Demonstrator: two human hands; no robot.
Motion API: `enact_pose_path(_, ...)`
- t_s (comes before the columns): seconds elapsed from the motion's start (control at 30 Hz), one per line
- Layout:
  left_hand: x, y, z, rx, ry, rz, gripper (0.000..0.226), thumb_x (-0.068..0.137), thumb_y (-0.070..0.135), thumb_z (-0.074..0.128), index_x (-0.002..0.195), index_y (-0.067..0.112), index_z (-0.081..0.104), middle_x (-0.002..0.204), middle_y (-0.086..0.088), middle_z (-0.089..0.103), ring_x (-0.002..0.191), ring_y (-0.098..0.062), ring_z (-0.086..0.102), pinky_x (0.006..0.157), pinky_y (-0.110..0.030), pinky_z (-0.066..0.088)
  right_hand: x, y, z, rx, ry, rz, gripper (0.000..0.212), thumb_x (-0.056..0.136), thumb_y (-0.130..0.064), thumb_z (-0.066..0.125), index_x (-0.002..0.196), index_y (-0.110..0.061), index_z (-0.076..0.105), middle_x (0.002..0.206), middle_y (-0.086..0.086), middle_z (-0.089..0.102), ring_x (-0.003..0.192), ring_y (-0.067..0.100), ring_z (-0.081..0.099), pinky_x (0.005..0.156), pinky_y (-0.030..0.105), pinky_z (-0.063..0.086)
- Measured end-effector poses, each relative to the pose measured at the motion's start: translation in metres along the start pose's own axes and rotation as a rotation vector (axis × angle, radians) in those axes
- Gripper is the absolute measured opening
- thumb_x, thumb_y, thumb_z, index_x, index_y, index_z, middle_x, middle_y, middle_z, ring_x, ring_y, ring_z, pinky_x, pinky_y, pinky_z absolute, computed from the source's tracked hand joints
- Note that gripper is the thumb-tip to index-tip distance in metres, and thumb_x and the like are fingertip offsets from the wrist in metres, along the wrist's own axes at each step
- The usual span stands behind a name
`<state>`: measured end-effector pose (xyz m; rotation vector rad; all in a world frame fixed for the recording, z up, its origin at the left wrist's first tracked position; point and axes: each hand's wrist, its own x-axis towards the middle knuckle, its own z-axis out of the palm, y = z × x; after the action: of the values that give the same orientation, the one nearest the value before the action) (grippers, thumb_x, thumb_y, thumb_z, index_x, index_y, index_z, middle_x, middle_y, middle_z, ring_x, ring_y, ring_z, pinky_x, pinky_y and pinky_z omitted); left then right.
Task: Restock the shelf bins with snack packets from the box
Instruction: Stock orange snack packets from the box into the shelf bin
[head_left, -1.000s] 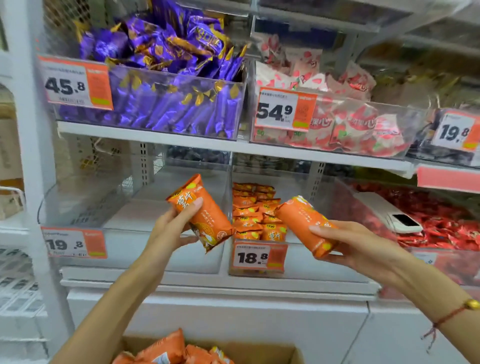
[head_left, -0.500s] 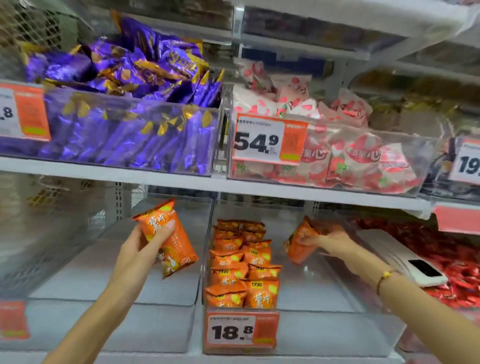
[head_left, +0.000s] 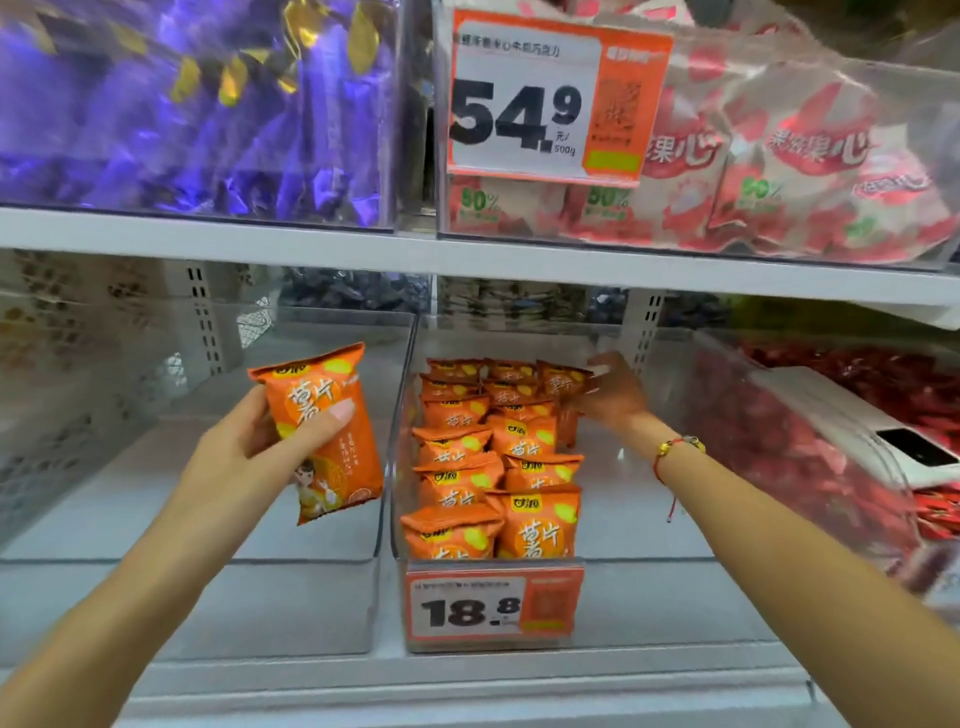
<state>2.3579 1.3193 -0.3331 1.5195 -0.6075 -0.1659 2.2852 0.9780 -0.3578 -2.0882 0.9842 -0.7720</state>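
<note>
The step in hand was judged to be the setting of a packet at the back of the clear middle bin (head_left: 400, 467), where orange packets (head_left: 498, 467) were already ranked upright in two rows running front to back. The right hand (head_left: 610, 397) was reached deep into that bin, its fingers (head_left: 597, 366) lying against a rear orange packet (head_left: 563, 384) standing beside the rows; the hand was blurred, so it could not be told whether the packet was pinched or merely steadied. For the step to be done well, the packet would best be seated upright with its printed face forward and squared against its neighbours, so that a third row could be begun cleanly and nothing toppled. A second packet (head_left: 324, 434) was gripped by the left hand (head_left: 249, 452), thumb across its face and fingers curled behind, and was held in front of the neighbouring bin (head_left: 156, 467) to the left. Its long axis was kept nearly vertical, tilted slightly, with the sealed top edge upward and the front toward the camera.
</note>
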Motion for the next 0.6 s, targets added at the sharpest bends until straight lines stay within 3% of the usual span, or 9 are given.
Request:
enact_pose_path(0.07,0.001,-0.001,-0.001,0.003,-0.006,-0.01,0.017,0.08,0.032,0.065,0.096,0.034,0.061,0.074,0.028,0.069,0.068,0.01,0.065,0.068,-0.022,0.044,-0.004,0.002,0.001,-0.076,0.032,0.063,0.051,0.072,-0.028,0.082,0.112,-0.007,0.059,0.113,0.013,0.067,0.103,0.03,0.064,0.086,0.034,0.051)
enact_pose_path(0.17,0.001,-0.001,-0.001,0.005,-0.014,-0.016,0.018,0.079,0.036,0.065,0.096,0.037,0.061,0.075,0.029,0.069,0.069,0.01,0.065,0.07,-0.022,0.044,-0.011,0.0,0.003,-0.133,0.007,0.018,0.031,0.078,-0.034,0.076,0.092,-0.008,0.069,0.101,0.016,0.072,0.093,0.031,0.068,0.085,0.037,0.054)
enact_pose_path(0.27,-0.001,0.0,-0.001,0.003,-0.02,-0.018,0.022,0.075,0.037,0.066,0.097,0.037,0.061,0.076,0.029,0.069,0.07,0.01,0.065,0.071,-0.023,0.045,-0.011,0.001,0.006,-0.131,-0.012,-0.03,0.029,0.082,-0.03,0.073,0.102,-0.01,0.068,0.108,0.018,0.07,0.098,0.035,0.066,0.087,0.042,0.055)
enact_pose_path(0.37,-0.001,0.001,0.0,0.002,-0.027,-0.02,0.021,0.076,0.038,0.065,0.096,0.038,0.06,0.075,0.031,0.068,0.069,0.012,0.064,0.069,-0.022,0.044,-0.008,0.004,0.006,-0.144,-0.031,-0.057,0.015,0.084,-0.024,0.071,0.096,-0.016,0.065,0.109,0.018,0.069,0.098,0.037,0.066,0.086,0.048,0.055)
enact_pose_path(0.5,-0.001,0.0,0.0,0.0,-0.026,-0.018,0.019,0.078,0.037,0.065,0.097,0.036,0.061,0.077,0.029,0.069,0.071,0.011,0.065,0.069,-0.021,0.044,-0.006,0.004,0.007,-0.174,-0.05,-0.03,0.03,0.083,-0.03,0.071,0.107,-0.013,0.065,0.112,0.014,0.068,0.1,0.034,0.065,0.087,0.041,0.054)
enact_pose_path(0.6,-0.001,-0.001,-0.001,0.019,-0.032,-0.013,0.018,0.082,0.036,0.065,0.1,0.034,0.061,0.079,0.029,0.069,0.073,0.01,0.065,0.068,-0.019,0.043,-0.005,0.006,0.008,-0.199,-0.055,-0.007,0.032,0.079,-0.033,0.073,0.104,-0.015,0.067,0.109,0.011,0.07,0.095,0.029,0.066,0.079,0.033,0.055)
